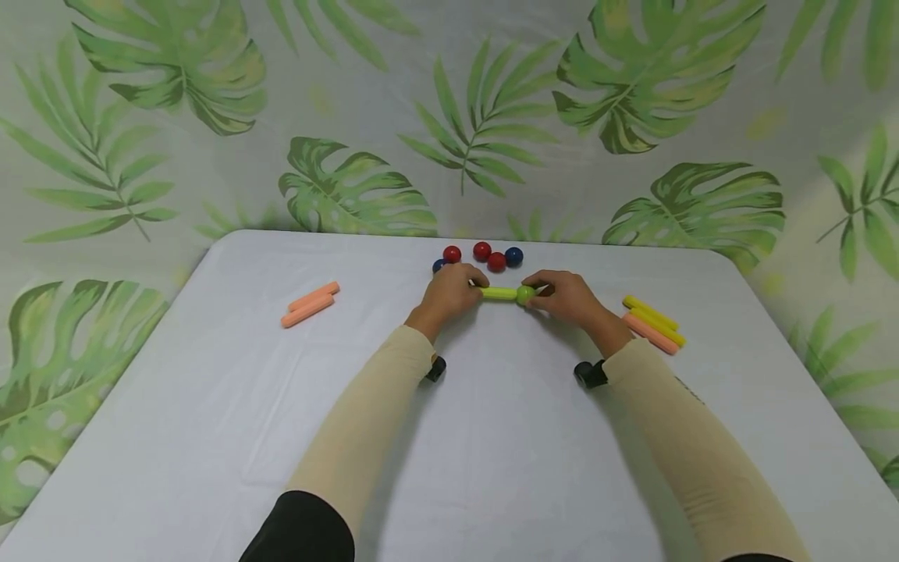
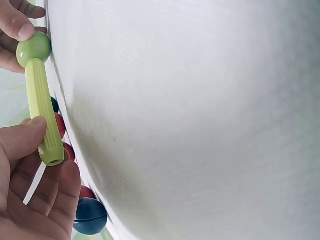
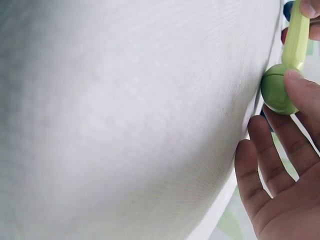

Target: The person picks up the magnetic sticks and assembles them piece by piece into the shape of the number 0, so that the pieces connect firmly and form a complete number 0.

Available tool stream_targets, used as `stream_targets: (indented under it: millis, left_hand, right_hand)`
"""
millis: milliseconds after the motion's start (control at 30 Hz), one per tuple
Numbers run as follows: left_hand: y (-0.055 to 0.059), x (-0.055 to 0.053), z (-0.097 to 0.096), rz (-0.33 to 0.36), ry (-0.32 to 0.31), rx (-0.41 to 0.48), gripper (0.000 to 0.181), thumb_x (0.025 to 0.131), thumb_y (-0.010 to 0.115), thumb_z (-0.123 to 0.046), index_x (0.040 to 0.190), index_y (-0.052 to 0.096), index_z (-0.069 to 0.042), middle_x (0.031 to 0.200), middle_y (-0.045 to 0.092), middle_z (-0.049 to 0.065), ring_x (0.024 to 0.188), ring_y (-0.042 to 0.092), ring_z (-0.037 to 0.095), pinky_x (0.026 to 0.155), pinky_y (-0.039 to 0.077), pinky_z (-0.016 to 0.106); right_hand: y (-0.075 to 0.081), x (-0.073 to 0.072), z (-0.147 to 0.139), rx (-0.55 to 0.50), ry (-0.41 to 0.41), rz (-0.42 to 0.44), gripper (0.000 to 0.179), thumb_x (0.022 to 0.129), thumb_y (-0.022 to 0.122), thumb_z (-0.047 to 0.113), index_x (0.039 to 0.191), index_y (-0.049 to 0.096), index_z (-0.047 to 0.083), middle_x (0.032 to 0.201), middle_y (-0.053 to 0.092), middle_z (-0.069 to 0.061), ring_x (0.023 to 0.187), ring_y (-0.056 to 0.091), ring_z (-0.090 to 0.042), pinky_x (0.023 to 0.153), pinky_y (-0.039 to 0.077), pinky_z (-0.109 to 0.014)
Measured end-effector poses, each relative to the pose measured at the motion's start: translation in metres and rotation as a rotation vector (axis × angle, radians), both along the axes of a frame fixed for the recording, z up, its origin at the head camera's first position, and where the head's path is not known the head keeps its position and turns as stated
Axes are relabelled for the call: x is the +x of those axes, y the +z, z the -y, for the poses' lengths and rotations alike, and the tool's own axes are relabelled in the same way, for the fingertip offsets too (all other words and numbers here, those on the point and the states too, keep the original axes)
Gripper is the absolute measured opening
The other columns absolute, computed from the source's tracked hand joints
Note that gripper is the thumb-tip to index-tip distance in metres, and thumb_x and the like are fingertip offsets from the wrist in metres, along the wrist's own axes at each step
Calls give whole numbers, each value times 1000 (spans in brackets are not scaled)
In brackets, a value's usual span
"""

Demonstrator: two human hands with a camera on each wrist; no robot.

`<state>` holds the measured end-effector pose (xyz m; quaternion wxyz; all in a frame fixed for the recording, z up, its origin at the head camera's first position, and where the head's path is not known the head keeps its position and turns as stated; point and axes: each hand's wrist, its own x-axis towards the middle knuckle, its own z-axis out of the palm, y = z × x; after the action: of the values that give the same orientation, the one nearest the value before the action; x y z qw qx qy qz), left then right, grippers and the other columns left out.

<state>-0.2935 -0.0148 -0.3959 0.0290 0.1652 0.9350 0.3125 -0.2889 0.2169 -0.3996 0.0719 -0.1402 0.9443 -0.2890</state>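
Note:
A ribbed yellow-green rod (image 2: 41, 95) lies roughly level between the two hands near the far side of the table. My left hand (image 1: 453, 293) pinches its left end between thumb and fingers. At the rod's other end is a glossy green ball (image 3: 276, 91), which my right hand (image 1: 567, 298) holds between thumb and fingertips. Rod and ball meet end to end; how firmly they are joined cannot be told. In the right wrist view, the other right-hand fingers are spread out below the ball.
Red balls (image 1: 496, 262) and blue balls (image 1: 514, 257) sit behind the hands at the table's far edge. Two orange rods (image 1: 307, 311) lie to the left. Yellow rods (image 1: 649, 312) and an orange rod (image 1: 651, 332) lie beside the right forearm on the white table (image 1: 506, 453).

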Motion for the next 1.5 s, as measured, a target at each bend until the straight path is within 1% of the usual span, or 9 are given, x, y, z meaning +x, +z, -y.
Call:
stream_targets:
  millis: [333, 767, 867, 967, 1067, 1133, 1233, 1333, 1500]
  left_hand:
    - [-4, -1, 1, 25, 37, -17, 25, 92, 64, -8, 113, 75, -13, 119, 71, 3, 108, 61, 18, 99, 52, 33]
    - [0, 1, 4, 28, 34, -15, 26, 92, 63, -10, 115, 74, -14, 120, 70, 3, 108, 61, 19, 98, 52, 35]
    - [4, -1, 11, 8, 31, -14, 26, 93, 63, -11, 117, 73, -13, 119, 71, 3, 108, 62, 20, 96, 52, 35]
    - [12, -2, 21, -22, 28, -18, 26, 93, 63, -11, 117, 72, -11, 118, 71, 4, 108, 62, 22, 95, 52, 37]
    - [21, -4, 34, -36, 51, -25, 25, 94, 63, -11, 117, 72, -10, 121, 69, 6, 112, 62, 23, 99, 51, 38]
    - [24, -7, 43, -37, 73, -35, 25, 94, 62, -11, 117, 72, -10, 122, 68, 6, 114, 62, 23, 100, 50, 39]
    - [22, -11, 57, -33, 115, -40, 25, 94, 62, -12, 117, 71, -10, 124, 66, 7, 114, 61, 25, 99, 50, 40]
    - [18, -16, 67, -29, 139, -39, 27, 93, 61, -11, 119, 70, -11, 125, 65, 8, 112, 61, 26, 96, 51, 41]
    - [14, -18, 71, -29, 148, -24, 36, 90, 60, -7, 125, 67, -10, 130, 62, 10, 111, 61, 28, 97, 50, 42]
  right_hand:
    - [0, 2, 3, -21, 3, 7, 37, 92, 70, 15, 129, 64, 9, 131, 64, -15, 114, 65, -34, 90, 55, -45]
    - [0, 0, 4, -23, 0, 11, 37, 92, 71, 14, 128, 64, 9, 131, 64, -16, 114, 65, -34, 90, 55, -44]
    - [0, -1, 4, -21, 2, 14, 38, 92, 70, 14, 128, 64, 9, 131, 64, -16, 115, 65, -34, 89, 55, -43]
    - [1, -1, 4, -11, -3, 22, 38, 92, 70, 15, 129, 63, 9, 132, 63, -15, 115, 65, -33, 90, 55, -43]
    - [2, -1, 3, 0, -15, 36, 38, 93, 69, 15, 130, 63, 10, 133, 63, -15, 116, 64, -33, 90, 55, -43]
    - [3, 0, 2, 4, -19, 42, 39, 93, 69, 15, 131, 62, 10, 134, 62, -16, 116, 64, -33, 90, 55, -43]
    - [3, -1, 2, 3, -24, 52, 39, 93, 68, 16, 132, 62, 10, 134, 62, -16, 117, 63, -33, 89, 56, -42]
    - [2, -1, 1, 2, -27, 53, 39, 93, 69, 16, 131, 62, 11, 134, 62, -16, 117, 63, -33, 88, 56, -41]
    - [2, -1, 0, -5, -19, 47, 39, 93, 69, 16, 130, 62, 10, 133, 63, -17, 116, 64, -32, 87, 56, -40]
